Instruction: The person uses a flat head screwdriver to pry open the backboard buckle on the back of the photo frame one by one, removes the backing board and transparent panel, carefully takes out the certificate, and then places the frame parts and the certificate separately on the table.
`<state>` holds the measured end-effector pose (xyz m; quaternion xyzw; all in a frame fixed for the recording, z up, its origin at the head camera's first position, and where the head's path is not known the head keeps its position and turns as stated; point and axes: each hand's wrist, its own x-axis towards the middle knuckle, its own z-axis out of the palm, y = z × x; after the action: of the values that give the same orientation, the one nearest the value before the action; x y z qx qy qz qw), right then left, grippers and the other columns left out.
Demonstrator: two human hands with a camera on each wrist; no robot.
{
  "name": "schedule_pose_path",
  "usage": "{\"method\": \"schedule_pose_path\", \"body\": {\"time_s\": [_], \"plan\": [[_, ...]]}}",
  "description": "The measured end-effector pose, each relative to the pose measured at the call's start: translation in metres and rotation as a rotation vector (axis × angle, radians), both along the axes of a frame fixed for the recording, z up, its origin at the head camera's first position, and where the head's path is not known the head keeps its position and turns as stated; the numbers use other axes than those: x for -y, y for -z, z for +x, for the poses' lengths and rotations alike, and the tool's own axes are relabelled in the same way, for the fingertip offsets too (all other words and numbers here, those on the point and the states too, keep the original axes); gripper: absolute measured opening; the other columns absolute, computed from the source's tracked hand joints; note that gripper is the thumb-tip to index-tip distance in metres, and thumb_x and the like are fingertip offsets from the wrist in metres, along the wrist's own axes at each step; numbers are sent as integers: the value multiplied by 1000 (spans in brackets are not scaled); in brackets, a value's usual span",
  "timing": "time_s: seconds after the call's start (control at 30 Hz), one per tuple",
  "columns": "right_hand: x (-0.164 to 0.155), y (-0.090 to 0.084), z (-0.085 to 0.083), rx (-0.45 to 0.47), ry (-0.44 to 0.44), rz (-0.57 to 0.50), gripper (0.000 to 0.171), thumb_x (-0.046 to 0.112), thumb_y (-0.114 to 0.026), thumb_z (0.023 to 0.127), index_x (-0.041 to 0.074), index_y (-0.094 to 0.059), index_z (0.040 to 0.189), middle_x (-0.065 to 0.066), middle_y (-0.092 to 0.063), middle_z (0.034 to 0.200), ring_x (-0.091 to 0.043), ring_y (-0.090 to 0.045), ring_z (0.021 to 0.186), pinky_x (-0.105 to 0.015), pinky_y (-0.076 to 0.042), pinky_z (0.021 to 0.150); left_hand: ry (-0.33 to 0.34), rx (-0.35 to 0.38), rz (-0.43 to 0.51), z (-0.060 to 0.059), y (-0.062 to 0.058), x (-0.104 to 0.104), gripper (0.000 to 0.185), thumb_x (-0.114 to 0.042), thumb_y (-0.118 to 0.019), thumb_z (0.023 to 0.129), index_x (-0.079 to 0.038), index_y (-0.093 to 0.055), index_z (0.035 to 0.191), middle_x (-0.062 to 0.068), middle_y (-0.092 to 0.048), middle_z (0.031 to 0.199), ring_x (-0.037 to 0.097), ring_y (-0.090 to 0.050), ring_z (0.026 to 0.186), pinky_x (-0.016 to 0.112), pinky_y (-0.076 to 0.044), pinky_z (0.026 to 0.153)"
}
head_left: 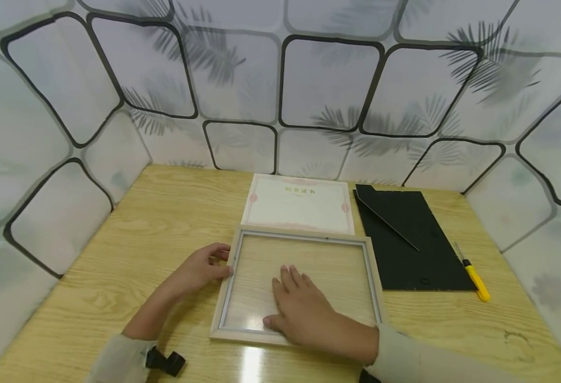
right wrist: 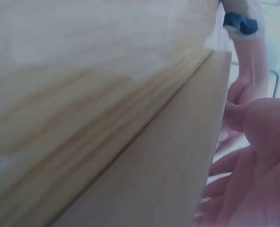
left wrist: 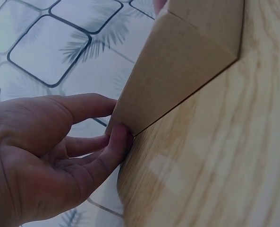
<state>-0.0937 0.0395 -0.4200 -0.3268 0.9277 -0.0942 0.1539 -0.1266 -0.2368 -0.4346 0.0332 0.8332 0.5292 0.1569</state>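
A pale wooden picture frame (head_left: 375, 282) with a clear pane lies flat on the wooden table (head_left: 165, 213). My left hand (head_left: 202, 267) touches the frame's left rail with its fingertips; in the left wrist view its fingers (left wrist: 114, 146) sit against the frame's outer edge (left wrist: 177, 75). My right hand (head_left: 304, 308) lies flat, palm down, on the pane with straight fingers. The right wrist view shows the frame's side (right wrist: 168, 179) up close and my right palm (right wrist: 258, 165) beside it. A white certificate (head_left: 299, 204) lies just beyond the frame.
A black backing board (head_left: 411, 239) with its stand flap lies to the right of the frame. A yellow-handled tool (head_left: 475, 277) rests by the board's right edge. Patterned walls (head_left: 328, 80) close in the table at the back and both sides.
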Motion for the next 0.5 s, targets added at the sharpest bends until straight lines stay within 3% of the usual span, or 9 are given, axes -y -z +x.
{"method": "schedule_pose_path", "body": {"time_s": [0.13, 0.3, 0.5], "plan": [[-23, -2, -1, 15, -40, -83, 69, 54, -57, 98, 4, -51, 147, -16, -35, 161, -34, -30, 150, -52, -28, 120, 3, 1, 2, -1, 1, 0, 62, -21, -70, 94, 1, -45, 146, 24, -52, 135, 25, -57, 102, 34, -54, 79], [-49, -3, 4, 25, -76, -218, 52, 49, -58, 100, 10, -65, 133, -7, -54, 146, -25, -48, 136, -46, -42, 111, -12, 4, -13, 0, 0, -1, 61, -21, -70, 94, 0, -46, 146, 23, -53, 134, 26, -57, 104, 33, -53, 80], [-73, -6, 12, 105, -95, -332, 47, 48, -54, 102, 10, -69, 127, 1, -61, 131, -19, -53, 120, -39, -49, 100, -5, 11, -3, 0, 0, 1, 61, -21, -70, 94, 0, -45, 146, 23, -52, 135, 26, -57, 104, 35, -53, 81]]}}
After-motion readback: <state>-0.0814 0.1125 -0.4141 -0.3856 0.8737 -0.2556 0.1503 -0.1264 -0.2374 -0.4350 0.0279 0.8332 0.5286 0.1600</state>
